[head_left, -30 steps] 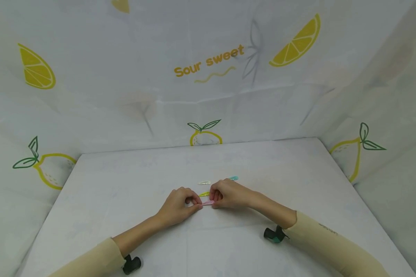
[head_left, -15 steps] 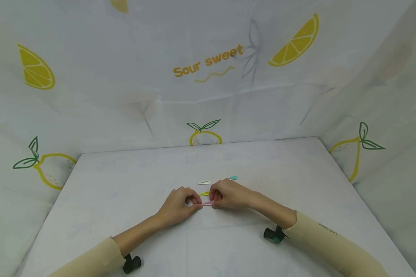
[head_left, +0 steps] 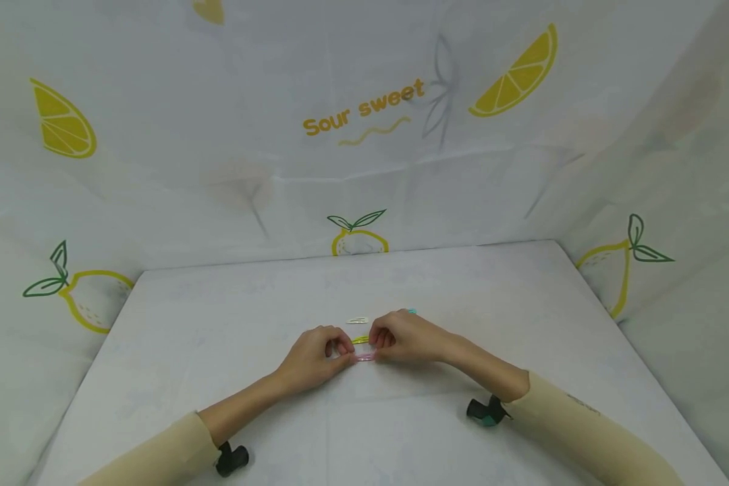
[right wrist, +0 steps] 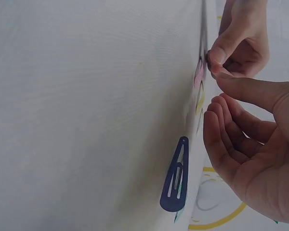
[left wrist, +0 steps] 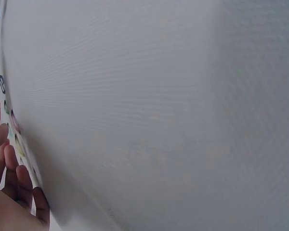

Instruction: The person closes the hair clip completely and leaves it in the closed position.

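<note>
A pink hair clip (head_left: 364,358) lies flat on the white table between the hands in the head view. My left hand (head_left: 318,358) has its thumb and fingertips at the clip's left end. My right hand (head_left: 410,337) has thumb and index finger at the right end, its other fingers curled loosely. Just behind are a yellow hair clip (head_left: 361,340) and a white hair clip (head_left: 358,320). A turquoise hair clip (head_left: 412,311) is mostly covered by my right hand. A dark blue hair clip (right wrist: 176,180) appears large in the right wrist view.
The white tabletop (head_left: 231,304) meets a lemon-printed curtain (head_left: 249,135) at the back and sides. Black wrist cameras (head_left: 233,460) hang under both beige sleeves (head_left: 583,428).
The pink clip went from slightly tilted to flat between my fingertips. My right hand and forearm have shifted slightly right, covering more of the turquoise clip. My left hand stays nearly still.
</note>
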A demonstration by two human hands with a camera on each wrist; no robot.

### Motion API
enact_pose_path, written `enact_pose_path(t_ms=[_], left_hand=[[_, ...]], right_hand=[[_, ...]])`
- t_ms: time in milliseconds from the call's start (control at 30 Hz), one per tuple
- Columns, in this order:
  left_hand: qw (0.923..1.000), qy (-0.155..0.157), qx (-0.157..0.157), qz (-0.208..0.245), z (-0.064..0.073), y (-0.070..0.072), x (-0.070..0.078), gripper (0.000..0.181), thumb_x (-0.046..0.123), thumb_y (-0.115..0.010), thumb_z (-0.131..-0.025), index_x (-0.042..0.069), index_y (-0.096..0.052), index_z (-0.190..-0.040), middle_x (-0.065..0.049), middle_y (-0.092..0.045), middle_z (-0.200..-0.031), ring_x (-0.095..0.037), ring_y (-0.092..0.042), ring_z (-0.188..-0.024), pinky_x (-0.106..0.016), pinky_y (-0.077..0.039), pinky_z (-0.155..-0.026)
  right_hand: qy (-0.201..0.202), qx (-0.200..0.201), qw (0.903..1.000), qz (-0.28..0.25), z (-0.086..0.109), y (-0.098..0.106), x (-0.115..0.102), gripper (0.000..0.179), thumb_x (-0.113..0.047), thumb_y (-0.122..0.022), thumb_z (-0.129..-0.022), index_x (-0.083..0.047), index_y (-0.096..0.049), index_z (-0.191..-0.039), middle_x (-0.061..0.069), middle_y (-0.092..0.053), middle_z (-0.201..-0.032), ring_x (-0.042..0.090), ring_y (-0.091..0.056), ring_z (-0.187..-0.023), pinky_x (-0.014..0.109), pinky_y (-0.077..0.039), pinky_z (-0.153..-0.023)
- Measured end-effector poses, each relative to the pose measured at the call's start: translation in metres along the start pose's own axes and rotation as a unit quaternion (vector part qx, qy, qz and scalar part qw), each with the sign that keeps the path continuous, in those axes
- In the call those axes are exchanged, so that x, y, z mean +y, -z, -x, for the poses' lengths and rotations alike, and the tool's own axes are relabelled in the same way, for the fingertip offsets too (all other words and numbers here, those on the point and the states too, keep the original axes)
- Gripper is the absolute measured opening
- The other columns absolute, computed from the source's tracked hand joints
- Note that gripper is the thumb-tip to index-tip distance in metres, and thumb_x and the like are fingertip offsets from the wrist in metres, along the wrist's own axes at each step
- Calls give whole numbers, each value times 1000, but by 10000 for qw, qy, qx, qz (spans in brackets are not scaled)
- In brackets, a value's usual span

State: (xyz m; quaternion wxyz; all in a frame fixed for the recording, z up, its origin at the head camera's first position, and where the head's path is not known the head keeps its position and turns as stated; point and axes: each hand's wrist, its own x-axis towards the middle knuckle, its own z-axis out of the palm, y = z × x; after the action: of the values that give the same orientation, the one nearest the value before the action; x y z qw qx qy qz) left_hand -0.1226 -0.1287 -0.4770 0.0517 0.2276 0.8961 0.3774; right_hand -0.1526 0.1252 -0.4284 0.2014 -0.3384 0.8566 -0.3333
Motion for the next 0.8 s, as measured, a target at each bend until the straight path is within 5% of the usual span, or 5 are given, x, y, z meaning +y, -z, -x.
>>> enact_pose_path(t_ms=[400, 800], left_hand=[[9998, -139, -18, 130, -8, 4, 23, 11, 23, -87, -92, 25, -76, -89, 14, -70, -83, -14, -59, -80, -22, -45, -75], [9972, -513, -507, 178, -24, -6, 45, 7, 22, -84, -94, 20, -78, -97, 10, -76, -96, -16, -66, -94, -24, -50, -87]], right_hand=[[-17, 191, 9998, 24, 15, 16, -1, 15, -13, -84, -94, -5, -76, -105, -4, -75, -91, 2, -66, -83, 21, -58, -80], [-234, 277, 9990, -247, 37, 31, 5, 20, -17, -83, -94, -4, -76, -108, -3, -77, -94, 5, -71, -85, 23, -61, -77]])
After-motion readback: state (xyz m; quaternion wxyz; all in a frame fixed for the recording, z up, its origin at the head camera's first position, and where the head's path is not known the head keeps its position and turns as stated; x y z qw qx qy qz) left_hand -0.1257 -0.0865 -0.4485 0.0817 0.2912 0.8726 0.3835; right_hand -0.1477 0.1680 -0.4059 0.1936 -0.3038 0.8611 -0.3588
